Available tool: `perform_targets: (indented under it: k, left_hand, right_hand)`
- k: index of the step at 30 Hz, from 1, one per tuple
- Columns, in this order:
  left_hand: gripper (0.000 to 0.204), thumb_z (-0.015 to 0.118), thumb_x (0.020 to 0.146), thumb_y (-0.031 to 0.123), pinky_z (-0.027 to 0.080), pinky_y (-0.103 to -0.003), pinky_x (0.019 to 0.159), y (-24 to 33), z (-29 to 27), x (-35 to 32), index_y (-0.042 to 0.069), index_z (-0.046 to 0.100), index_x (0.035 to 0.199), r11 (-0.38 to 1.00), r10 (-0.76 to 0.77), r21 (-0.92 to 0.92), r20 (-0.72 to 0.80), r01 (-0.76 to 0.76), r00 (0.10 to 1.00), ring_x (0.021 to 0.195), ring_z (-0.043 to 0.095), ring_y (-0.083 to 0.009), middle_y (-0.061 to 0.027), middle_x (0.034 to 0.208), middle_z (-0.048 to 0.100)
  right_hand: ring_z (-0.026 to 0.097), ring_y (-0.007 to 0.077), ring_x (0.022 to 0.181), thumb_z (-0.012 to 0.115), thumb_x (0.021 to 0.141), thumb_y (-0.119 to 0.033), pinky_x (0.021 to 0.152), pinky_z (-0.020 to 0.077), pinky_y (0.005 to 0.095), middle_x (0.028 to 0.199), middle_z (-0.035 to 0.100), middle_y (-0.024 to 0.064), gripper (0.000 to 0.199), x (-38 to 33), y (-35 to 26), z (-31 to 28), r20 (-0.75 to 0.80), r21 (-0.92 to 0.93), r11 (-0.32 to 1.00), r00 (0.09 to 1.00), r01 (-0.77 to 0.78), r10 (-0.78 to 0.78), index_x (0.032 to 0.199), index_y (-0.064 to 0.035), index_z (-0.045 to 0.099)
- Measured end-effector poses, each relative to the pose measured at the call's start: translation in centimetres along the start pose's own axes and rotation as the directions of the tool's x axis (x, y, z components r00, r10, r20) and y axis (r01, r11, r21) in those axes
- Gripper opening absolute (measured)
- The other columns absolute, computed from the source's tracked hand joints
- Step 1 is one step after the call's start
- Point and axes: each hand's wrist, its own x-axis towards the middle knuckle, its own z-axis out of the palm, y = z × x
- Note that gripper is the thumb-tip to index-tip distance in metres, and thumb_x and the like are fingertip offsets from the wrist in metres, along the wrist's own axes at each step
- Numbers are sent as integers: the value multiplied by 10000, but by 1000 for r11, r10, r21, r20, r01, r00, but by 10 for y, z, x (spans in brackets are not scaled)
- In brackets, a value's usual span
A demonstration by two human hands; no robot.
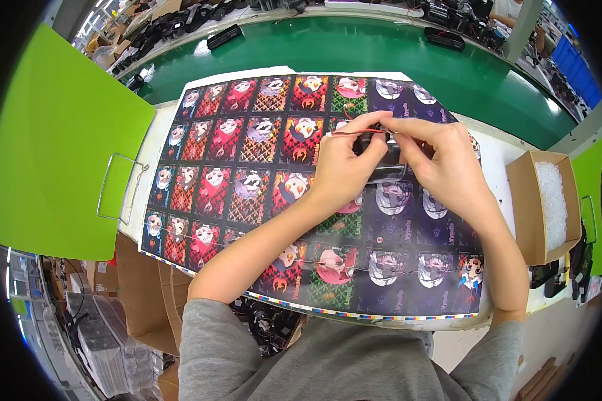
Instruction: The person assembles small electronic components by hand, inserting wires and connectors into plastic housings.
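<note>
A small black device [380,152] sits between both hands, over a large printed sheet of cartoon character cards [247,174] that covers the work table. My left hand [344,167] grips the device's left side and pinches a thin red wire [354,133] that runs along its top. My right hand [441,164] holds the right side, its fingers curled over the top edge. Most of the device is hidden by my fingers.
A green conveyor belt [354,57] runs behind the table with black devices [224,37] on it. A green panel [60,147] with a wire handle stands at left. An open cardboard box [545,204] with white material sits at right. Cardboard boxes lie below left.
</note>
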Motion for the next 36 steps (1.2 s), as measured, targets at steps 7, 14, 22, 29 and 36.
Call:
perform_targets:
  k: [7, 14, 22, 29, 36]
  left_hand:
    - [281, 565, 827, 107, 430, -211, 577, 4, 1, 0, 51, 594, 1101, 998, -48, -30, -5, 48, 999, 645, 520, -44, -23, 757, 620]
    - [284, 562, 798, 87, 380, -222, 468, 4, 6, -5, 37, 600, 1076, 997, 19, 74, -60, -14, 998, 515, 463, -40, -48, 718, 617]
    - [281, 559, 793, 77, 365, -220, 458, -1, 5, -3, 36, 610, 1067, 999, -8, 38, -94, 11, 996, 507, 437, -26, -35, 694, 612]
    - [245, 510, 879, 33, 415, -167, 656, 4, 7, -5, 8, 580, 1112, 996, -91, -20, -65, 90, 994, 766, 508, -23, -12, 962, 606]
    - [274, 555, 786, 55, 447, -230, 599, -2, 13, -7, 18, 609, 1052, 999, 42, 14, -180, -40, 983, 660, 538, -63, -61, 774, 634]
  right_hand:
    - [592, 331, 550, 534, 805, -50, 530, 465, 398, 636, 603, 192, 183, -1, -6, -2, 4, -50, 997, 999, -50, 51, 980, -16, 573]
    - [602, 353, 625, 523, 815, -50, 558, 466, 446, 664, 599, 193, 171, -2, -2, 3, 25, -210, 977, 999, 46, -42, 978, -3, 547]
    - [607, 348, 662, 534, 807, -47, 580, 484, 428, 732, 621, 186, 156, -1, 3, 5, -20, -183, 981, 998, 63, -68, 939, -20, 613]
    - [613, 320, 644, 557, 773, -52, 560, 492, 402, 728, 626, 157, 171, -2, 12, 12, -106, -247, 959, 979, 142, -172, 919, -41, 644]
    - [613, 300, 608, 558, 761, -58, 517, 488, 395, 687, 610, 120, 194, -6, 9, 21, -154, -353, 929, 973, 109, -172, 945, -63, 621]
